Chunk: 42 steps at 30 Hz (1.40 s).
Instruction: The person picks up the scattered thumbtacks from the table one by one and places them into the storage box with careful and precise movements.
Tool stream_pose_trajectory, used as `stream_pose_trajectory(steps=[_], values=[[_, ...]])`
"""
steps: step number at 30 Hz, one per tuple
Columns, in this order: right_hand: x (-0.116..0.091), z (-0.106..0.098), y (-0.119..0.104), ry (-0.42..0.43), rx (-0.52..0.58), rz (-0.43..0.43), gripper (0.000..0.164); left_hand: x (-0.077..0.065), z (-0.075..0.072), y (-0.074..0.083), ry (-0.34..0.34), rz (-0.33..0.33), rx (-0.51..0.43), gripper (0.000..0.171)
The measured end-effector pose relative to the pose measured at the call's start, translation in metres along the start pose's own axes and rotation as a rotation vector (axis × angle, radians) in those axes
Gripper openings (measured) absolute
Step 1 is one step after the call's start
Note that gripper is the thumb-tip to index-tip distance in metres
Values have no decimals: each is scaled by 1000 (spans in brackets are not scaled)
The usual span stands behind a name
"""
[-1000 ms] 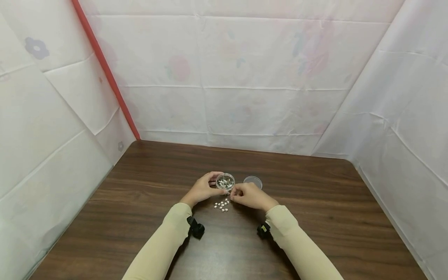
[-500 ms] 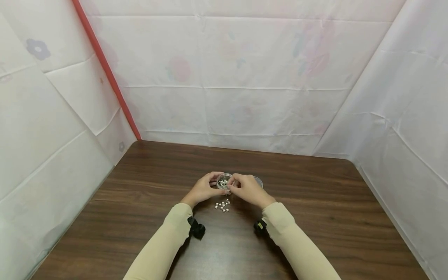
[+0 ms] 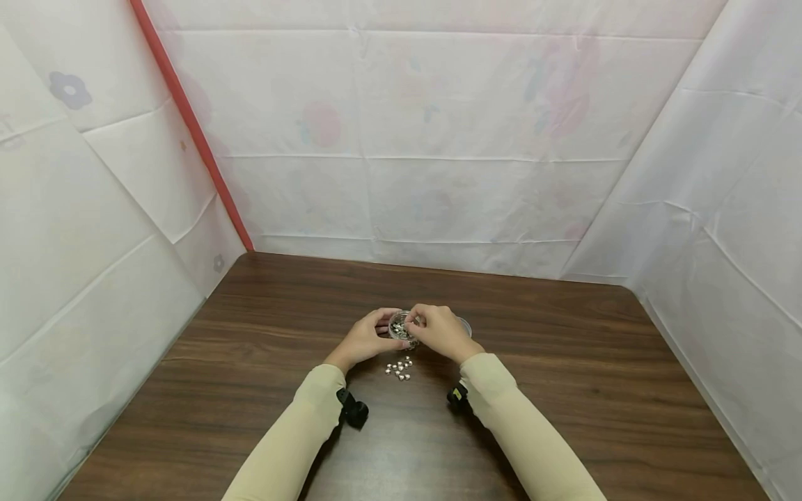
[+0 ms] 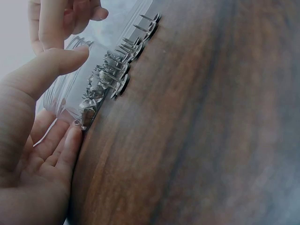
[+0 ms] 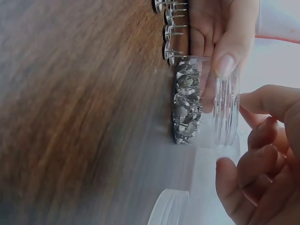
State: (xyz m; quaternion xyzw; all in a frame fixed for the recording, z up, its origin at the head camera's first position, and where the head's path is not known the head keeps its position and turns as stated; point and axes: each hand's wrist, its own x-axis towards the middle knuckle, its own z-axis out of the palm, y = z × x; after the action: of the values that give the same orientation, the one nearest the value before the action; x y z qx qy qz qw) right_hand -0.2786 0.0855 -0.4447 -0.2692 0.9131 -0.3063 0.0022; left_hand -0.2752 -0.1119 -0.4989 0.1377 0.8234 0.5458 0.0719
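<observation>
My left hand (image 3: 366, 339) holds a clear round jar (image 5: 227, 112) from its left side, the thumb near its rim and the fingers round its far wall. Silver thumbtacks (image 5: 186, 110) cover the bottom of the jar. My right hand (image 3: 443, 332) is over the jar's mouth, its thumb and index finger close together and the other fingers curled. Whether a tack is between those fingertips is hidden. In front of the jar, several loose thumbtacks (image 3: 399, 369) lie on the table, heads down and points up, as the left wrist view shows (image 4: 149, 29).
A clear round lid (image 3: 466, 326) lies on the table right of the jar, partly behind my right hand. The brown wooden table (image 3: 564, 362) has white cloth walls (image 3: 438, 195) on the left, back and right.
My right hand has moved up and left, from beside the loose thumbtacks to the jar's mouth. My left hand and the jar have stayed in place.
</observation>
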Motion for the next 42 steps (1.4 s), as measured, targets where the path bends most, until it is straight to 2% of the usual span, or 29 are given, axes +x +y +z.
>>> stream_pose_trajectory(steps=[9,16,19,24,27,34,42], values=[[0,-1,-1,-27,3,51,15,0,0,1,-3,-7,-10,72],[-7,-3,-4,-19,22,20,12,-1,-1,3,-8,-4,-15,70],[-11,-4,-5,-21,20,-5,10,-4,-3,11,-19,-4,-24,70],[-17,-4,-4,-18,-6,-47,8,-14,-9,34,-60,6,-43,70],[-21,-3,-3,-9,-33,-69,6,-16,-10,39,-72,6,-41,70],[-30,-2,-2,-34,-16,-108,4,2,-3,7,-11,-1,28,73],[-37,2,-3,-101,9,-141,4,5,-2,3,-14,-1,71,76]])
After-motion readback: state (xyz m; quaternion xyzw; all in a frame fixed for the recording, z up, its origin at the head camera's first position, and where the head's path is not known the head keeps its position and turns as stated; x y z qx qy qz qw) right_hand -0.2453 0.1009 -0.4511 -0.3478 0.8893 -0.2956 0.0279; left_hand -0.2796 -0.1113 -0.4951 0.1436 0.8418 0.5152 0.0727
